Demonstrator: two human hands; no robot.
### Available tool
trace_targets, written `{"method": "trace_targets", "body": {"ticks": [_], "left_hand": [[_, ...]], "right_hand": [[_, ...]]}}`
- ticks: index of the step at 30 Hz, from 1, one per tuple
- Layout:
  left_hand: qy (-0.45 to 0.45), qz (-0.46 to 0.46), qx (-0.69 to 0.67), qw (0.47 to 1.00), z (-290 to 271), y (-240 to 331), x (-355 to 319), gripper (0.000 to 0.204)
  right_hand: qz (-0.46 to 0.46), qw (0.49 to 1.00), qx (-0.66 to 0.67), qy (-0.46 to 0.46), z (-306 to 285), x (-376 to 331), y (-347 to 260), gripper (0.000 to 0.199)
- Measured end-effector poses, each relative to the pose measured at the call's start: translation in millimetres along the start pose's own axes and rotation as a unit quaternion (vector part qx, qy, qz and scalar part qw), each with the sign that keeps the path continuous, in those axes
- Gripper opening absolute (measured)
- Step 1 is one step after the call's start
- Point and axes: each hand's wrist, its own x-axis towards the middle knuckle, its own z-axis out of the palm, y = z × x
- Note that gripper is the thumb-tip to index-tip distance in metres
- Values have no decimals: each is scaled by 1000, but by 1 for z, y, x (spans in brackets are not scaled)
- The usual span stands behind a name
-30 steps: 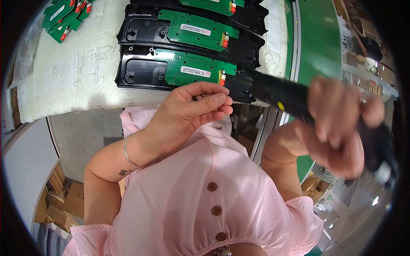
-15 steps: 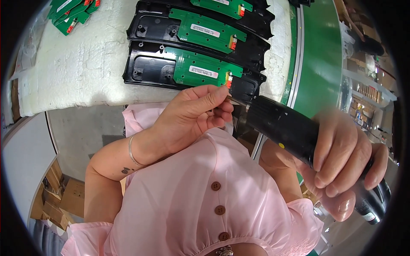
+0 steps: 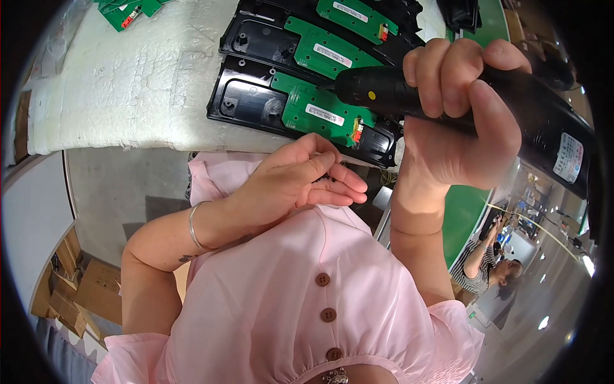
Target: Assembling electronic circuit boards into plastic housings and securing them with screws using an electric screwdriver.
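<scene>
My right hand (image 3: 460,96) is wrapped round a black electric screwdriver (image 3: 371,86), which lies nearly level. Its bit points at the upper edge of the nearest green circuit board (image 3: 294,105); whether it touches a screw I cannot tell. That board, with a white label and a red-and-white connector (image 3: 357,131), sits in a curved black plastic panel (image 3: 246,96). Just in front of the panel is my left hand (image 3: 297,176), cupped palm up with thumb and forefinger together. Small dark pieces, looking like screws (image 3: 323,178), lie in its palm.
Behind the nearest panel lie more black panels with green boards (image 3: 307,54), on white foam (image 3: 147,83). Loose green boards (image 3: 128,11) are piled at the far left. Black parts (image 3: 465,14) stand far right by a green surface (image 3: 464,205). Another person (image 3: 476,265) is at the right.
My right hand has raised the screwdriver and swung it up and forward, bringing its bit from my left fingers to the board. My left fingers have opened somewhat; the panels appear shifted right.
</scene>
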Motion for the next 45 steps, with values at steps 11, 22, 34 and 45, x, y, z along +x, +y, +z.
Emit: {"method": "trace_targets", "body": {"ticks": [11, 22, 34, 45], "left_hand": [[50, 36, 3, 998, -4, 2, 6, 18], [29, 100, -105, 989, -9, 4, 2, 13], [-12, 117, -151, 982, -9, 10, 3, 14], [-23, 15, -119, 993, 1, 5, -9, 36]], "right_hand": [[20, 998, -15, -64, 8, 14, 8, 25], [44, 988, 55, -140, -16, 3, -59, 41], [-95, 972, 161, -144, 3, -10, -48, 32], [22, 987, -17, -161, 14, 19, -20, 35]]}}
